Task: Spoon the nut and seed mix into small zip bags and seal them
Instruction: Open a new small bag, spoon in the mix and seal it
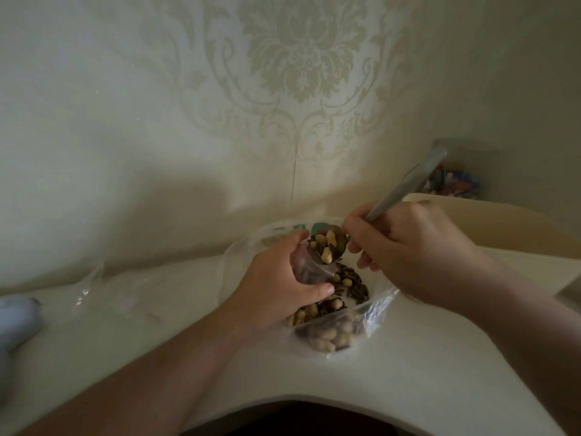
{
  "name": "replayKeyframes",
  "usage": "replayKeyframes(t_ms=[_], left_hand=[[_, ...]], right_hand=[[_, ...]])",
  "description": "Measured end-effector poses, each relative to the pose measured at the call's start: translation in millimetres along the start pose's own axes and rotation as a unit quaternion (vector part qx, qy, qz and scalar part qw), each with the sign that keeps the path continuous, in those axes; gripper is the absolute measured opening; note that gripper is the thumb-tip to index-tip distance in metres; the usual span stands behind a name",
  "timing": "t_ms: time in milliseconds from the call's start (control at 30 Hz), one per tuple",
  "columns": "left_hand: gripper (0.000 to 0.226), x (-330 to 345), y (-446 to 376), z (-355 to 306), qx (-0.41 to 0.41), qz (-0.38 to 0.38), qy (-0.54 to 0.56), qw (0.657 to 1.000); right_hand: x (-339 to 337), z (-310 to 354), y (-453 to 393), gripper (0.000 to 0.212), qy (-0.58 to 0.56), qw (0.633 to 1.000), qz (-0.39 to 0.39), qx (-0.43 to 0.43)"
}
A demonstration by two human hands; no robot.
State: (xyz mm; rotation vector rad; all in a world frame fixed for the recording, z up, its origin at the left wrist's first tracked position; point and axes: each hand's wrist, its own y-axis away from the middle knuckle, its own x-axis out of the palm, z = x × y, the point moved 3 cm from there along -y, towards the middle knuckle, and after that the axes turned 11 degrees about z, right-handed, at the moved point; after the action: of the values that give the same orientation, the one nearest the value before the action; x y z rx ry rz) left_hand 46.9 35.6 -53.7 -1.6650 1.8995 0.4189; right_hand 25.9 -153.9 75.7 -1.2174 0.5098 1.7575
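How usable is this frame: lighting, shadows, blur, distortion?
Head view: dim, soft light; a broad shadow on the wallpaper at left; wide-angle bending curves the table edge; the spoon handle is motion-blurred; hands and nut mix stay readable.

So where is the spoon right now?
In the head view, the spoon is right of centre, gripped by the right hand, its loaded bowl at the mouth of the small zip bag the left hand holds.

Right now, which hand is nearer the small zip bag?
Left. The left hand holds the small zip bag; the right hand holds the spoon just right of it.
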Motion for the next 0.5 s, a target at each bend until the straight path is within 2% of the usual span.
replayKeyframes(t_ms=[133, 233, 400, 500], left_hand=[[0.085, 2.1, 1.6, -0.6, -0.015, -0.019, -0.083, 0.996], [0.075, 5.7, 2.1, -0.4, -0.031, -0.027, -0.151, 0.988], [0.072, 8.2, 0.4, -4.2, -0.038, -0.051, -0.174, 0.983], [0.056, 5.6, 2.3, -7.2, -0.026, -0.059, -0.157, 0.986]], right_hand=[[9.1, -13.7, -1.4, 0.040, -0.024, 1.000, 0.003, 0.015], [13.5, -24.8, -1.1, 0.035, -0.083, 0.996, -0.006, 0.036], [19.2, -28.8, -0.3, 0.030, -0.219, 0.974, -0.013, 0.054], [19.3, -28.8, 0.3, 0.028, -0.233, 0.971, -0.033, 0.044]])
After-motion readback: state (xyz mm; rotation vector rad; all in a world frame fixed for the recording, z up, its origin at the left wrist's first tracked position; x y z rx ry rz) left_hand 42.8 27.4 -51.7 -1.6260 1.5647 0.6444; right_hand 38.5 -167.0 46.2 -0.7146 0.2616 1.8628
